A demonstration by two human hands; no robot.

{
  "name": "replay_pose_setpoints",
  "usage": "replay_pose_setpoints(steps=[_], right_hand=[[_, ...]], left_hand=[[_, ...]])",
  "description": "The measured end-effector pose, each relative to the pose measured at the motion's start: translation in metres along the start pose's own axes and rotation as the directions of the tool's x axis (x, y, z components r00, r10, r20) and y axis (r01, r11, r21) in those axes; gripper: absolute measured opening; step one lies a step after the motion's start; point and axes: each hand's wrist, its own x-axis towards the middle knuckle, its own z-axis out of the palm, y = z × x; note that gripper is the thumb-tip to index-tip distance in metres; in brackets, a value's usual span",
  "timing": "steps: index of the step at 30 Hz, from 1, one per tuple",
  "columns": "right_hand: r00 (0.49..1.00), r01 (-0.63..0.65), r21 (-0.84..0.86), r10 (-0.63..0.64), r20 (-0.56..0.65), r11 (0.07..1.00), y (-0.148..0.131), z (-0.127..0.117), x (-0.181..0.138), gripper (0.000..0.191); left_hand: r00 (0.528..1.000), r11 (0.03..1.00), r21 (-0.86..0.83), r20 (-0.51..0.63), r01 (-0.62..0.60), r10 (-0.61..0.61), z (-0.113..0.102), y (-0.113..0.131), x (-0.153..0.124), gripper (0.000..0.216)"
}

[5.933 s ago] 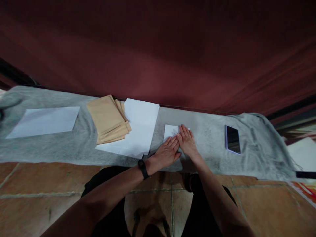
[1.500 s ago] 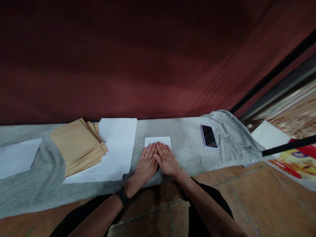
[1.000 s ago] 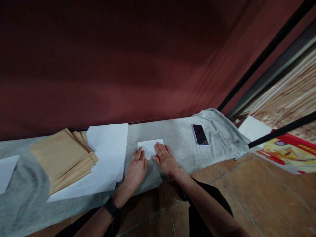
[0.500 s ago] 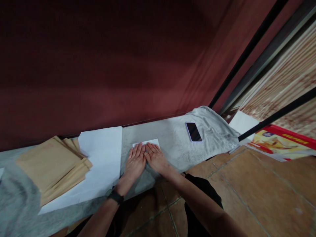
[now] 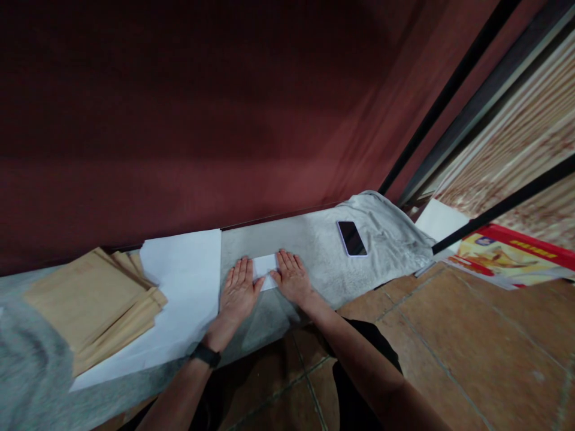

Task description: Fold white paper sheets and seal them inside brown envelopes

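Note:
A small piece of white paper (image 5: 266,268), which looks folded, lies flat on the grey cloth in front of me. My left hand (image 5: 239,288) presses flat over its left end, palm down, with the thumb resting on the paper. Over the right end lies my right hand (image 5: 291,279), also palm down and stretched out, its thumb pointing inward. Between the two hands the middle of the paper shows; its ends are hidden under my fingers.
Grey cloth (image 5: 314,251) covers a narrow bench along a dark red wall. Left of my hands, brown paper envelopes (image 5: 90,299) lie on large white sheets (image 5: 193,281). A phone (image 5: 352,238) rests to the right. Beyond the bench end are a black pole (image 5: 503,203) and a red-yellow box (image 5: 512,254).
My hands, close together over the paper before, have slid apart to left and right. The middle of the paper is now uncovered.

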Motion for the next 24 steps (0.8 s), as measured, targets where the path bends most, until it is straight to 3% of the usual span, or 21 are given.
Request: replay_pose_setpoints(steps=[10,14,24], right_hand=[[0.999,-0.026,-0.042,0.027,0.03,0.999,0.012,-0.004,0.0,0.057],[0.999,-0.005,-0.053,0.008,0.042,0.999,0.015,-0.005,0.0,0.056],[0.999,-0.05,-0.056,0.051,0.016,0.997,0.025,-0.017,-0.003,0.057]], left_hand=[[1.0,0.998,0.053,0.004,0.021,-0.021,-0.01,0.015,-0.017,0.065],[0.997,0.997,0.031,-0.012,-0.07,0.07,-0.014,0.022,-0.029,0.06],[0.971,0.97,-0.047,-0.033,-0.24,0.238,-0.017,0.023,-0.048,0.071]])
